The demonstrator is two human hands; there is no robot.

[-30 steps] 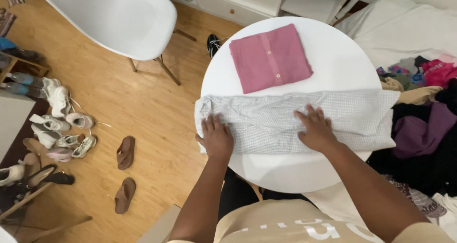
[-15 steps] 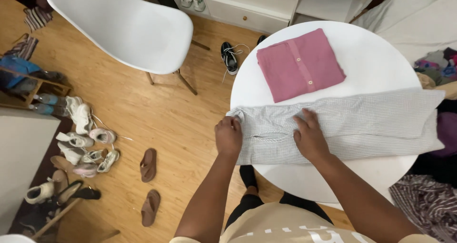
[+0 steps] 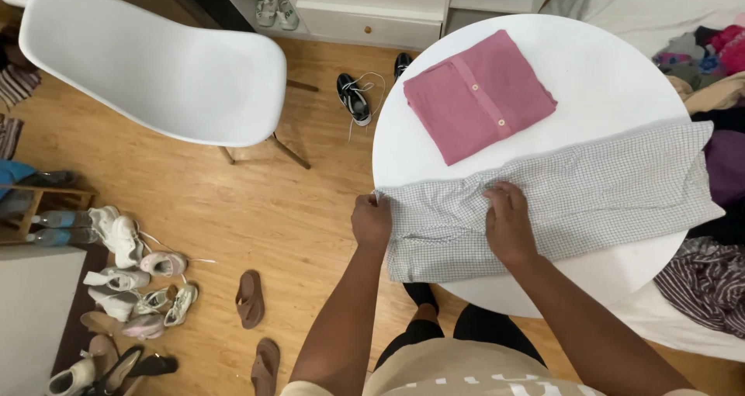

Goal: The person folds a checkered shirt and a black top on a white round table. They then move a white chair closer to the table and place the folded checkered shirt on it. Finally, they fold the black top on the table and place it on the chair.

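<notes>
Grey-and-white checked shirt (image 3: 574,190) lies stretched across the near half of the round white bench (image 3: 613,78), folded into a long band. Fine grid pattern, cloth mostly flat, a few creases bunched just above the right hand's fingers. The near left corner of the cloth hangs a little over the bench edge.

Left hand (image 3: 371,221) at the band's left end: fingers curled together, gripping the cloth edge at its upper left corner. Fingertips tucked under the knuckles, so how much cloth they pinch cannot be made out.

Right hand (image 3: 508,224) lies palm down on the shirt, well right of the left hand; fingers pressed together, tips pointing away from the person, flat on the fabric.

Beyond the right fingers, on the far side of the bench, a folded pink shirt (image 3: 477,93) with two pale buttons, apart from the grey one.

Right end of the checked shirt reaches the bench rim beside a heap of clothes (image 3: 718,55), cut off by the picture's edge. Striped dark cloth (image 3: 702,287) lower right, partly cut off too.

Left of the left fingers, down on the wooden floor: white chair (image 3: 155,70), brown sandals (image 3: 250,297), a scatter of pale shoes (image 3: 124,272), black sneakers (image 3: 353,97).
</notes>
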